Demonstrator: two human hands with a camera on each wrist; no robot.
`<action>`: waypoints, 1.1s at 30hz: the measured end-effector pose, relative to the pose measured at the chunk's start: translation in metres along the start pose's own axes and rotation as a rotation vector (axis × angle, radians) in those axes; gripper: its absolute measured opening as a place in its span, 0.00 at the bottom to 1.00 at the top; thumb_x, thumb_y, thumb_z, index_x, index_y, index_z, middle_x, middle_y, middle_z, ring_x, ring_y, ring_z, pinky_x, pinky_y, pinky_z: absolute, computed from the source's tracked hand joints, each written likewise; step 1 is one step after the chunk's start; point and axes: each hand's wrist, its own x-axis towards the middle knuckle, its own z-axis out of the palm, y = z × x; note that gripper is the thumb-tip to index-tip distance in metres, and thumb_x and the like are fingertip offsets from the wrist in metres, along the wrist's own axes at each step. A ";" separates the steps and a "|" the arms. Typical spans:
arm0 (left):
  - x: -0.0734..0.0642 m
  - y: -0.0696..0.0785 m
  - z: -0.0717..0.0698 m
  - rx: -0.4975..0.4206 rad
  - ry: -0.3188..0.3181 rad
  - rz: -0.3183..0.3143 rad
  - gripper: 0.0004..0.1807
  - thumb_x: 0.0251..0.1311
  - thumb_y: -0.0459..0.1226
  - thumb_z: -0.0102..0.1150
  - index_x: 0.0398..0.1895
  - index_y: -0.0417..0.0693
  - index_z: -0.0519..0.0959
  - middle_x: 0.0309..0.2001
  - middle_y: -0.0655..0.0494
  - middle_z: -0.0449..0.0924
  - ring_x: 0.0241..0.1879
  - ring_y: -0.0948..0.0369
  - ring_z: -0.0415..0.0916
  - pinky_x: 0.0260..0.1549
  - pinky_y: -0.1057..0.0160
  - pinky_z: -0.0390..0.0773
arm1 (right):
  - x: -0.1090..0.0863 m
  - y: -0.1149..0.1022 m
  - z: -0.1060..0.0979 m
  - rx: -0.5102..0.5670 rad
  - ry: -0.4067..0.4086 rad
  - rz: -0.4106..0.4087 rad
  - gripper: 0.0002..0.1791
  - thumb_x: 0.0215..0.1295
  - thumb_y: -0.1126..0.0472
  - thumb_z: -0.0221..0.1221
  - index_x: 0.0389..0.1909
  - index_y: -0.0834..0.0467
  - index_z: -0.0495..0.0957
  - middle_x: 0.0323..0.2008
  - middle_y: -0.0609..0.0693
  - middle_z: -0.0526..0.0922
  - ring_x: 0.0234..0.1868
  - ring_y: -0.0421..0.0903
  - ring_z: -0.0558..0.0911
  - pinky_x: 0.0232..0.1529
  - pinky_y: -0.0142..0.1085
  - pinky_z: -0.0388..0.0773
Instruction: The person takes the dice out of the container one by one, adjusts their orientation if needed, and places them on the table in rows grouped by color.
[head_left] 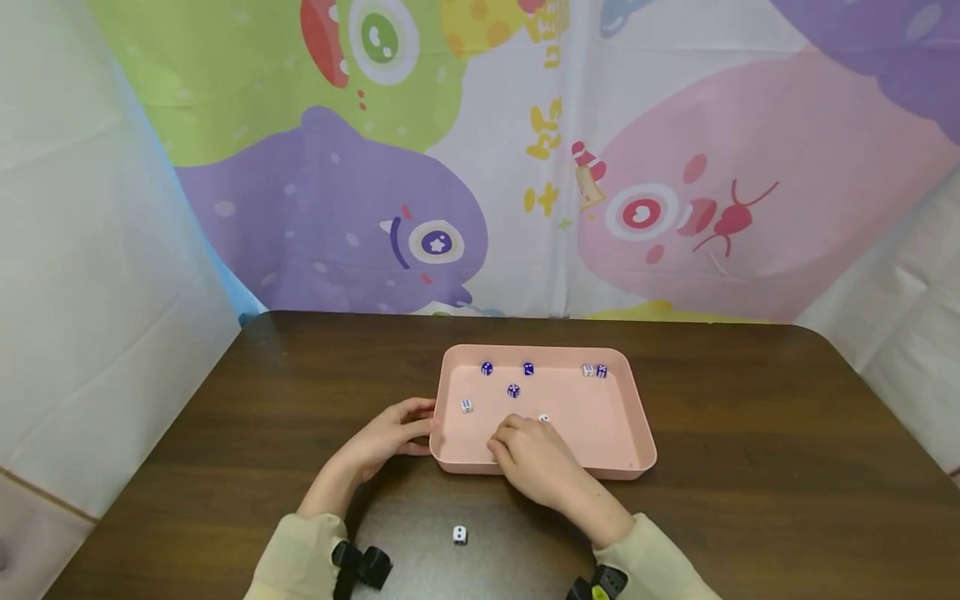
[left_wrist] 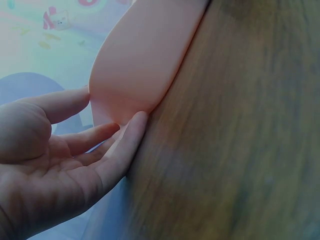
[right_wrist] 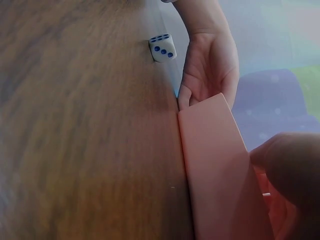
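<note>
A pink tray (head_left: pixel 607 433) lies on the table with several white and blue dice in it. My left hand (head_left: pixel 390 437) touches the tray's left wall near the front corner, its fingers extended; the left wrist view shows the thumb at the rim and fingertips (left_wrist: pixel 137 120) low on the wall. Over the front rim reaches my right hand (head_left: pixel 536 458), fingers bent down inside the tray; whether they pinch a die is hidden. A white die (head_left: pixel 543 419) shows partly just behind that hand. Another white die (head_left: pixel 460 535) sits on the table in front of the tray.
Inside the tray, blue dice (head_left: pixel 513 390) lie toward the back and a white die (head_left: pixel 467 406) near the left. A white die (head_left: pixel 588 370) sits beside a blue die (head_left: pixel 602 371) at the back right. A cartoon-printed curtain (head_left: pixel 525 250) hangs behind the brown table (head_left: pixel 750 433).
</note>
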 end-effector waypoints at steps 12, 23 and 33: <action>-0.001 -0.001 0.000 -0.005 0.003 0.002 0.27 0.64 0.34 0.47 0.61 0.27 0.57 0.55 0.32 0.63 0.47 0.57 0.72 0.45 0.54 0.78 | -0.001 0.000 -0.001 0.110 0.067 0.014 0.08 0.62 0.62 0.55 0.33 0.59 0.81 0.33 0.48 0.79 0.35 0.42 0.78 0.39 0.36 0.77; 0.000 -0.003 0.000 -0.006 0.004 0.009 0.26 0.64 0.33 0.47 0.61 0.27 0.57 0.56 0.32 0.63 0.47 0.55 0.72 0.45 0.54 0.78 | 0.000 -0.003 -0.005 0.127 0.168 -0.016 0.04 0.52 0.70 0.60 0.28 0.58 0.80 0.29 0.45 0.77 0.28 0.38 0.74 0.29 0.29 0.74; 0.000 -0.003 -0.001 -0.008 0.004 0.004 0.26 0.64 0.34 0.47 0.61 0.27 0.57 0.56 0.32 0.63 0.47 0.55 0.72 0.45 0.53 0.78 | -0.009 -0.011 -0.014 0.116 0.215 -0.060 0.08 0.50 0.69 0.62 0.32 0.57 0.80 0.31 0.45 0.79 0.30 0.38 0.77 0.32 0.30 0.77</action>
